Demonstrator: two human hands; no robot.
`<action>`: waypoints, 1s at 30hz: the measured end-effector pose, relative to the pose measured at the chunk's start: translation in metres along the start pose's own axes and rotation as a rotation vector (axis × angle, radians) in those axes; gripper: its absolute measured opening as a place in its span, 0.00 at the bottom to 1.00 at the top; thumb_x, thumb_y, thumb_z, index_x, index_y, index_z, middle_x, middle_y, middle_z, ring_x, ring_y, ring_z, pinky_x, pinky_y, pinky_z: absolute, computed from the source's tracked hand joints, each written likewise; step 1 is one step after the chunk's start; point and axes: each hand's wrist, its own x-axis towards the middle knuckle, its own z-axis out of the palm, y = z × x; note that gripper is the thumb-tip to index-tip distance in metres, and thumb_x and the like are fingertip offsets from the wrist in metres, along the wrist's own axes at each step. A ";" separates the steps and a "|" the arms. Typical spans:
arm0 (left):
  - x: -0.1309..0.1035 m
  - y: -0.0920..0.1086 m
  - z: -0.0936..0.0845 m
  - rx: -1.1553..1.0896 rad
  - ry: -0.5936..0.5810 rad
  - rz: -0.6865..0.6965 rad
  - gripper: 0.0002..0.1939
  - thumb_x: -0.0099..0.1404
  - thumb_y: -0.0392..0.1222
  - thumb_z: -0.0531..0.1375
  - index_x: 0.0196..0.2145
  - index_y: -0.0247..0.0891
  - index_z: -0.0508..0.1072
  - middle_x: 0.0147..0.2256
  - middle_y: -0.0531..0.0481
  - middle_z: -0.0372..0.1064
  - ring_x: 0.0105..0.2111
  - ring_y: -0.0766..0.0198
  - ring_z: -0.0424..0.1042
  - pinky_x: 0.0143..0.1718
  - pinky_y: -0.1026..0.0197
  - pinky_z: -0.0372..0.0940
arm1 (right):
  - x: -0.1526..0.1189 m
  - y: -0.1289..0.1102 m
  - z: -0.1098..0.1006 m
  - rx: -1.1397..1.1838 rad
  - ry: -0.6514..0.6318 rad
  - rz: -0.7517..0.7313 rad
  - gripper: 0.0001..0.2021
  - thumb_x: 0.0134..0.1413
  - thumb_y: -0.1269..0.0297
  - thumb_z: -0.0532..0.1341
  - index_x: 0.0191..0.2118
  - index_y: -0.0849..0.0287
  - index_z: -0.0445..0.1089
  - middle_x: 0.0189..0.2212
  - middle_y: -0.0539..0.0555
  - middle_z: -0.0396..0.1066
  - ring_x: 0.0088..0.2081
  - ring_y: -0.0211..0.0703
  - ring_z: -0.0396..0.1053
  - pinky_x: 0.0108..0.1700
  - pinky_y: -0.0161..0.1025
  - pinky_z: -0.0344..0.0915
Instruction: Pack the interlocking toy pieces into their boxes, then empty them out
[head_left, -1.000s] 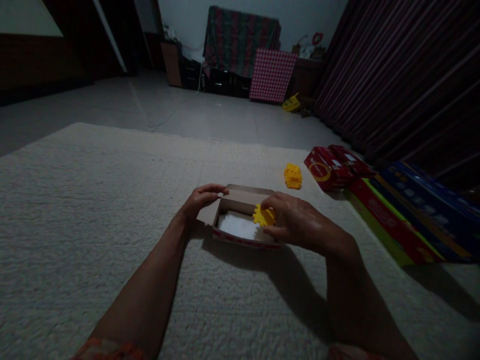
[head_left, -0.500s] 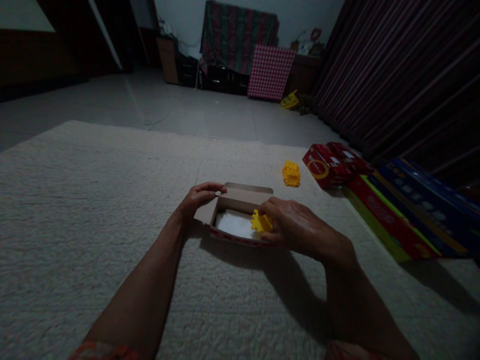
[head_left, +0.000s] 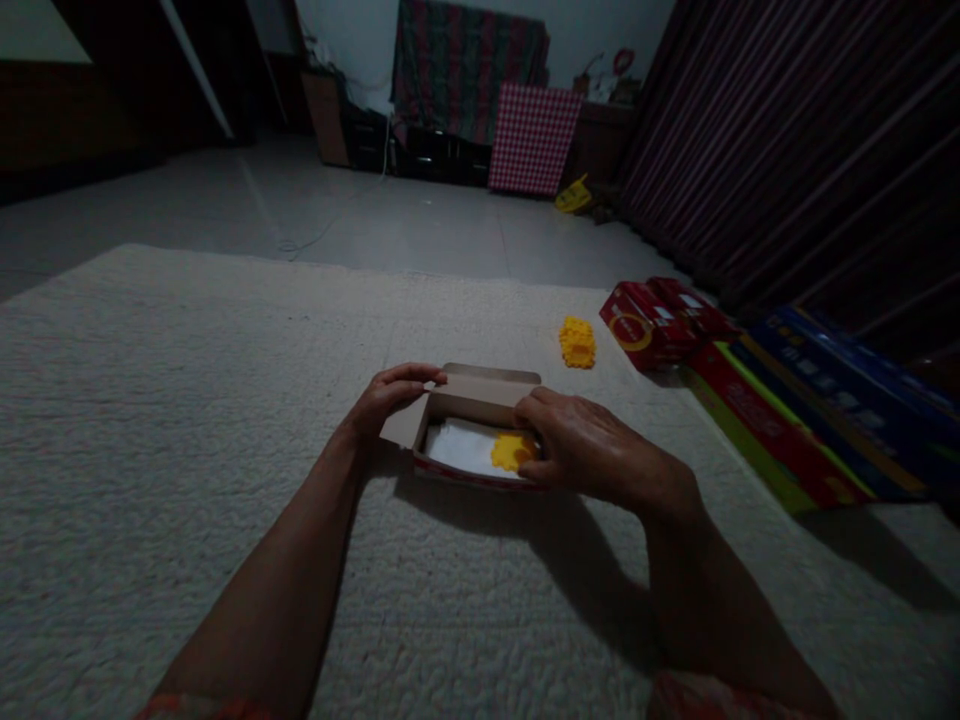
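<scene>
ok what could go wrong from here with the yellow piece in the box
The right hand, at the yellow piece, might drag it or the white layer under it askew. The left hand, at the left end of the open lid, could crease that lid if it presses hard.

Yellow piece (head_left: pixel 510 452) partly behind right grip (head_left: pixel 581 440), sleeves (head_left: pixel 731 697) cut off; blue box lettering (head_left: pixel 816 378) blurred

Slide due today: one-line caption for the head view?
Right hand at a yellow piece inside an open box, left hand beside the box's side flap.
</scene>
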 end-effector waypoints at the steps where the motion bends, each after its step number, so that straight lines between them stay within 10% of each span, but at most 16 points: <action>1: -0.001 0.001 0.001 0.001 0.004 -0.007 0.14 0.49 0.44 0.67 0.36 0.44 0.83 0.43 0.48 0.81 0.53 0.47 0.74 0.60 0.46 0.62 | -0.001 0.000 -0.002 0.005 0.012 -0.011 0.10 0.52 0.68 0.66 0.41 0.57 0.67 0.42 0.55 0.72 0.36 0.42 0.67 0.36 0.38 0.59; 7: -0.003 0.005 0.002 0.057 -0.007 0.009 0.14 0.50 0.44 0.67 0.36 0.43 0.84 0.44 0.47 0.81 0.54 0.47 0.73 0.57 0.48 0.65 | 0.002 0.030 -0.025 0.055 0.412 -0.039 0.07 0.62 0.64 0.59 0.44 0.57 0.71 0.40 0.56 0.75 0.41 0.47 0.72 0.45 0.43 0.66; 13: -0.002 0.002 -0.001 0.094 -0.011 0.017 0.15 0.53 0.46 0.67 0.39 0.42 0.83 0.46 0.44 0.80 0.55 0.47 0.73 0.57 0.49 0.65 | 0.030 0.144 0.009 0.125 0.925 0.334 0.13 0.58 0.66 0.55 0.44 0.60 0.74 0.44 0.62 0.76 0.43 0.52 0.73 0.50 0.51 0.70; 20: 0.000 0.004 -0.001 0.121 -0.011 0.023 0.14 0.51 0.48 0.68 0.36 0.43 0.83 0.45 0.44 0.81 0.55 0.43 0.72 0.60 0.45 0.64 | 0.055 0.199 0.083 0.135 0.902 0.466 0.25 0.52 0.70 0.54 0.57 0.65 0.70 0.58 0.69 0.68 0.60 0.58 0.65 0.62 0.56 0.64; 30: -0.002 0.003 -0.001 0.131 -0.005 0.004 0.14 0.53 0.48 0.68 0.38 0.43 0.83 0.47 0.42 0.80 0.59 0.42 0.70 0.63 0.44 0.61 | 0.070 0.193 0.094 -0.065 0.705 0.547 0.31 0.61 0.56 0.56 0.68 0.61 0.59 0.71 0.66 0.52 0.66 0.68 0.54 0.61 0.66 0.61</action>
